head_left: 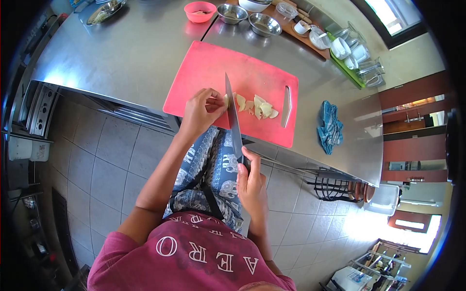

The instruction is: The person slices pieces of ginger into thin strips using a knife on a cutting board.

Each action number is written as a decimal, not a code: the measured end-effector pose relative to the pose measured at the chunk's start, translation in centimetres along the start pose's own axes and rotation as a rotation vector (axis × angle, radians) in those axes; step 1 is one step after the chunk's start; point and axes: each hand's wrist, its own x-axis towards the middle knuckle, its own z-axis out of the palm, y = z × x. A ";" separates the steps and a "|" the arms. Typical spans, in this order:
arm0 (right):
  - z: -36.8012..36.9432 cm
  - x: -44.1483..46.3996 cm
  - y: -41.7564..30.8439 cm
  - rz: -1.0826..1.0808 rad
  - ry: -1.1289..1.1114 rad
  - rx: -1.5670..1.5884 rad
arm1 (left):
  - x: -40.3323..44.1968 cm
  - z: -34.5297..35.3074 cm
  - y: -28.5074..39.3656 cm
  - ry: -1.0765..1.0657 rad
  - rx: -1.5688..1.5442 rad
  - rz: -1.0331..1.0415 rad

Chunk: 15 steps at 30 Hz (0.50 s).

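A pink cutting board [208, 63] lies on the steel counter in front of me. Over its near part, my left hand [206, 107] has its fingers curled on a small pale vegetable piece [226, 100], mostly hidden by the fingertips. My right hand [251, 182] grips the dark handle of a kitchen knife [234, 116]. The blade points away from me and stands beside the left fingertips, close against the piece. Right of the blade, several pale cut slices [263, 107] lie loosely heaped on the board; their exact kind is unclear.
Beyond the board stand a pink bowl [200, 11] and two steel bowls [264, 24]. A crumpled blue cloth [330, 127] lies to the right on the counter [310, 92]. White cups [341, 48] and glass jugs sit on a green tray [347, 72]. An oval metal dish [104, 12] is far left.
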 end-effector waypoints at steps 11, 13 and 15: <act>-0.2 0.6 -0.1 -0.009 -0.003 0.017 | -0.5 0.3 1.2 0.061 0.437 0.014; -0.5 0.5 -0.2 0.011 0.006 0.016 | -0.5 0.3 1.1 0.087 0.506 0.032; -0.7 0.4 -0.5 0.030 0.013 0.025 | -0.5 0.3 0.6 0.110 0.503 0.071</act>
